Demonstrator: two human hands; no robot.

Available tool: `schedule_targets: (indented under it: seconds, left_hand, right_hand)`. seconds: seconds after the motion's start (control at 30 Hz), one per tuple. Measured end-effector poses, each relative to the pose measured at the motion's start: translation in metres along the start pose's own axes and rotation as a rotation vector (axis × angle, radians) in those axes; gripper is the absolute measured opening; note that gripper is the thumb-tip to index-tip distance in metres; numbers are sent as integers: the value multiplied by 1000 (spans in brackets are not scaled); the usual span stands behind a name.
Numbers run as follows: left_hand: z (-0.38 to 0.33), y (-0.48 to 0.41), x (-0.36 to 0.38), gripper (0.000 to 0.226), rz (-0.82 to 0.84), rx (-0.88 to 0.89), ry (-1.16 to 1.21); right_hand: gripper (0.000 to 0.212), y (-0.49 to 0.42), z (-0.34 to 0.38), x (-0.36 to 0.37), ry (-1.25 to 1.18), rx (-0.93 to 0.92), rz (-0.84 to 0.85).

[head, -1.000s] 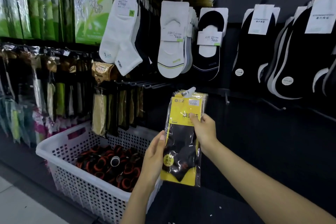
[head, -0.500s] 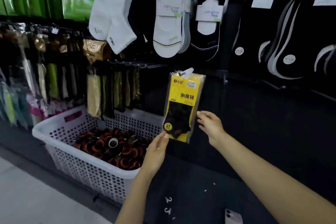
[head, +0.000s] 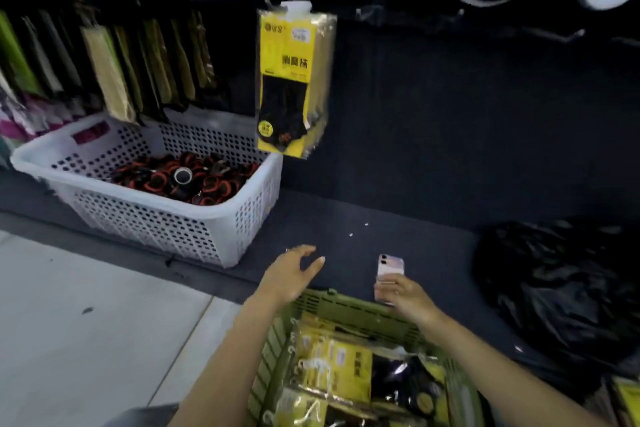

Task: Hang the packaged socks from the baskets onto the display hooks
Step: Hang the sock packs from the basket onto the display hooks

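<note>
Both slack-fingered, empty — left hand (head: pixel 290 276) and right hand (head: pixel 406 300) over the green basket (head: pixel 346 307).

Landmark: white basket (head: pixel 145 215), walls perforated with small holes. Rolled items (head: pixel 187 177) inside it are black with orange-red bands.
Above its right corner: hanging sock pack (head: pixel 294 80), yellow card, black socks, clear film.
In front of it: olive-green basket (head: pixel 346 308); sock packs (head: pixel 346 367) yellow and black.
To its right: phone (head: pixel 389 270), pale pink; plastic bag (head: pixel 554 288), glossy black.
</note>
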State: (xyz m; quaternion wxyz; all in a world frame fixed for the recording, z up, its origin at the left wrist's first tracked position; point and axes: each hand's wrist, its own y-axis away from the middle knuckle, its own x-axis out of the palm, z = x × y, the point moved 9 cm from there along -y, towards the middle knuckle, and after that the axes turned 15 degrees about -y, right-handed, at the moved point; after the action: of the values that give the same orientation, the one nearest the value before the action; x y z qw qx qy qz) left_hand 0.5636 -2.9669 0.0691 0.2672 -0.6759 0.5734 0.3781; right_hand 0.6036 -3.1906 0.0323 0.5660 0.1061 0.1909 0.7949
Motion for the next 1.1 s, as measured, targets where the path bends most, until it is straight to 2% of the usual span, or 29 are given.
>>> schedule_targets:
  seconds: [0.07,0.17,0.3,0.33,0.37,0.4,0.43,0.47,0.53,0.7,0.77,0.83,0.93,1.0,1.1]
  left_hand:
    - [6,24,50,46,100,-23,-2]
    - [29,68,121,53,266,-110,-58]
    - [86,116,160,80,311,-353,-161]
    - [99,125,164,85,307,-428,-158]
    - [111,133,167,89,313,-511,-134]
    - [120,140,171,89,331,-584,-88]
    - [125,145,177,85,361,-630,-27]
    - [127,149,185,78,403,-641,31]
    - [122,154,195,65,494,-590,48]
    - [116,155,195,72,490,-503,-33]
    - [114,155,196,63,489,-483,-26]
    - [111,156,196,51,492,-469,1]
    - [110,156,195,43,495,-469,8]
    - [110,155,194,44,482,-501,44]
    - [106,154,189,48,450,-530,99]
  right_hand:
    - [22,11,-55,-17,60,74,-41]
    - [17,37,-135,-30,113,292,-24]
    - [36,62,-178,-46,320,375,-5]
    - [48,68,-185,-50,316,426,-8]
    - [70,75,-194,-55,280,504,-20]
    - [87,82,-202,-56,233,584,-21]
    - [91,89,-209,-55,200,646,8]
    - [85,95,-213,-52,194,680,50]
    - [74,98,-220,-47,183,676,72]
    - [80,95,-229,-49,64,604,-68]
    - [68,91,-228,-54,114,559,-118]
    - [48,86,-224,-60,214,498,-164]
    - [34,82,-222,-58,143,469,-186]
    - [47,79,-220,-53,23,480,-162]
    - [85,75,-211,-37,-174,497,-51]
